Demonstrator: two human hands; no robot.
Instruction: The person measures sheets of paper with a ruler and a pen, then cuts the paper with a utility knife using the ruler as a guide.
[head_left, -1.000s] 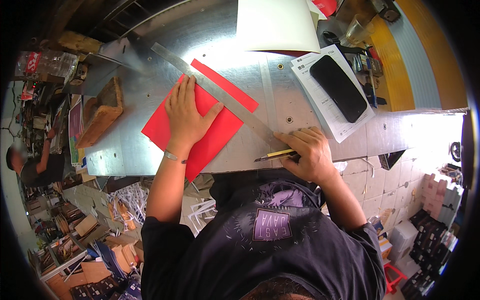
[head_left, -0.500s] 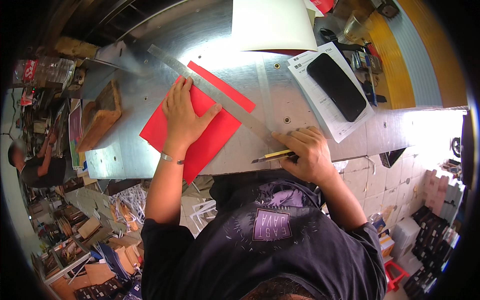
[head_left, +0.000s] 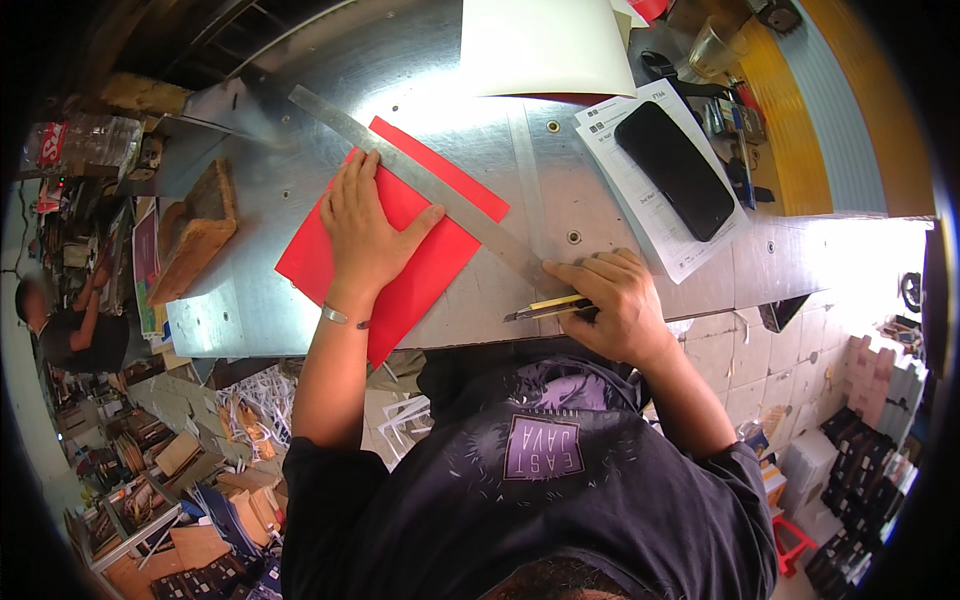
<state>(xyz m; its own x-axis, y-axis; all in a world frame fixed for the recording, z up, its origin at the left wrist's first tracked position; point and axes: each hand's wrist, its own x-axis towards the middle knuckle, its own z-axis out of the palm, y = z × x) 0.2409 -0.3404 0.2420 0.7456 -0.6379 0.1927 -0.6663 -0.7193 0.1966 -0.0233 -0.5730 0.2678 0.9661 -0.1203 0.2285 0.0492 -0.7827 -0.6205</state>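
Observation:
A red sheet (head_left: 425,275) lies at a slant on the metal table, its near corner hanging past the front edge. Across it runs a long steel ruler (head_left: 465,212), with a strip of red showing on its far side. My left hand (head_left: 370,225) lies spread on the sheet, fingertips and thumb at the ruler's near edge. At the ruler's right end is my right hand (head_left: 615,305), its index finger touching that end. Its other fingers curl around a yellow utility knife (head_left: 555,306), whose blade end points left, off the red sheet.
A black phone (head_left: 675,170) rests on printed papers (head_left: 655,235) at the right. White sheets (head_left: 545,50) lie at the back, near a clear cup (head_left: 712,52). A wooden block (head_left: 200,235) stands at the left; another person (head_left: 85,320) is beyond. The table's front edge (head_left: 470,345) is close to me.
Almost nothing differs. The whole view has shifted very slightly; both hands, the ruler and the red sheet keep their places relative to one another.

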